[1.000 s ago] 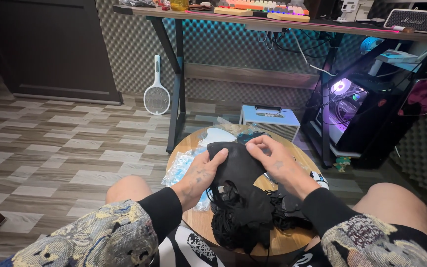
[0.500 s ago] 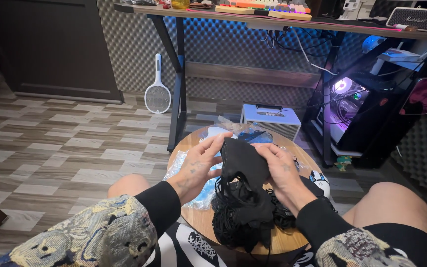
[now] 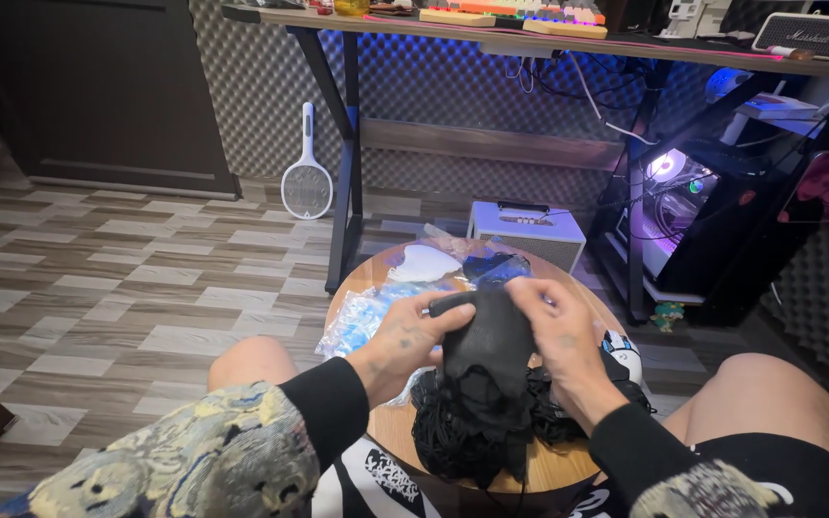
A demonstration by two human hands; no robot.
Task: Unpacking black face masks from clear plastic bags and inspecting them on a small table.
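Your left hand [image 3: 405, 341] and right hand [image 3: 563, 336] both pinch the black mask [image 3: 486, 341] above the bench [image 3: 549, 465] centre. Its loops could snag the black pile [image 3: 477, 432] beneath, dragging masks off the near edge.

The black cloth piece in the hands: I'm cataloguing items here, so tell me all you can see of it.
The black cloth piece looks soft, matte and thin, hanging limp. Both hands pinch its top edge, the left hand and the right hand, holding it above the round wooden table. Its lower end drapes onto a tangled pile of black pieces.
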